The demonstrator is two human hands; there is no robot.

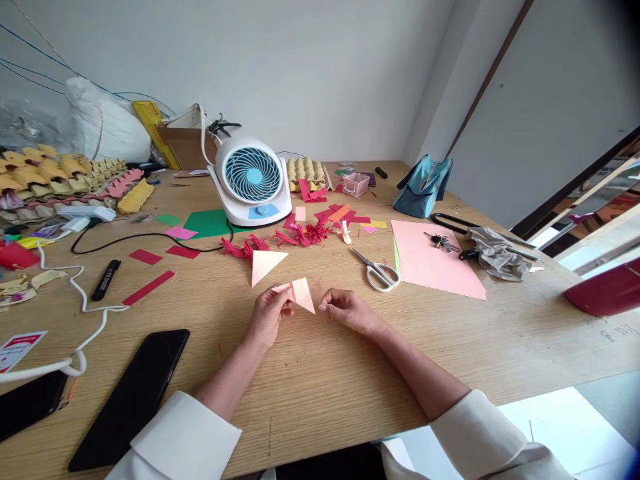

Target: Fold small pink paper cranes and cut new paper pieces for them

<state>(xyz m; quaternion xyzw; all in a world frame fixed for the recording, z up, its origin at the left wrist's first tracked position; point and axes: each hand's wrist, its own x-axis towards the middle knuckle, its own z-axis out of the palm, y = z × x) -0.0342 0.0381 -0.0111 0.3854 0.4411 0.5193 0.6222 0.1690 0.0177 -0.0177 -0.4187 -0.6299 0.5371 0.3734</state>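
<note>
My left hand (270,312) pinches a small folded piece of pale pink paper (302,294) between thumb and fingers, just above the table. To its right, my right hand (349,311) is curled with thumb and fingertips drawn together, apart from the paper; whether anything tiny sits in the fingertips I cannot make out. Beyond the hands lies a cream paper triangle (267,265). Behind it stretches a row of crumpled red cut-paper pieces (300,235). Scissors (381,273) with white handles rest to the right, beside a stack of pink paper sheets (435,263).
A white and blue fan (253,177) stands at the back. Egg trays (60,177) are piled at the left. A black marker (106,280), a white cable (80,287) and a dark phone (133,393) lie left. Keys (441,242) and a blue bag (424,187) are right.
</note>
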